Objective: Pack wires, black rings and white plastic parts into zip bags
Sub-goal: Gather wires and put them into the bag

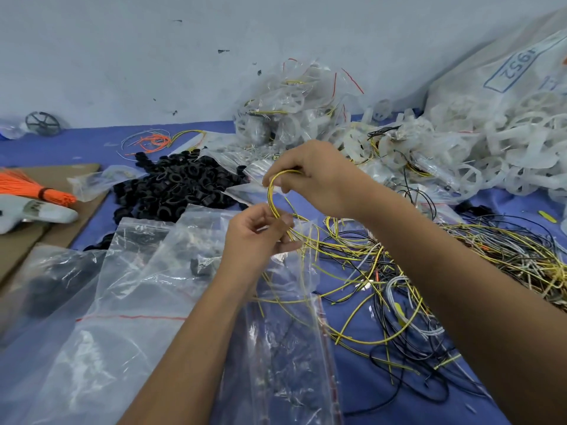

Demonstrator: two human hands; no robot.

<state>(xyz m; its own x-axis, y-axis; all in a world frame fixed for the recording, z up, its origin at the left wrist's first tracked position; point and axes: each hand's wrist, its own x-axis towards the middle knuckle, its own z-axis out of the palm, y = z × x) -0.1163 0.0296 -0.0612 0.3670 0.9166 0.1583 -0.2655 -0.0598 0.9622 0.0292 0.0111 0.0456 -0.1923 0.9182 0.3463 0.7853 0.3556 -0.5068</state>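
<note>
Head view, left to right: clear zip bags (129,271) lie flat on your blue surface (362,394), heap of black rubber rings (181,185) behind them. Your left hand (257,237) pinches the yellow-and-black striped wire (271,194) low; your right hand (310,176) pinches its loop top. Loose wire tangle (460,271) right, white plastic wheel parts (506,148) far right. Coil tight, keep ends tucked, free trailing strands before bagging.
</note>
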